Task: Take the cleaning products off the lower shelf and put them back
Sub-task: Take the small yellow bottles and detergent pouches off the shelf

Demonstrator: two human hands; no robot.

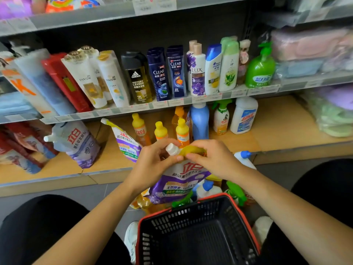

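Observation:
A purple and white detergent pouch with a white cap hangs upright in front of the lower shelf. My left hand grips its top by the cap, and my right hand pinches the yellow top edge beside it. On the lower shelf stand a matching pouch, a lavender pouch, several yellow-capped orange bottles, a blue bottle, a green-trigger spray bottle and a white bottle. Below the held pouch, several bottles and sprayers lie on the floor.
A black basket with a red rim sits between my knees, nothing visible inside. The shelf above carries shampoo and body-wash bottles and a green pump bottle. Bagged goods lie at the lower shelf's right end, red packs at its left.

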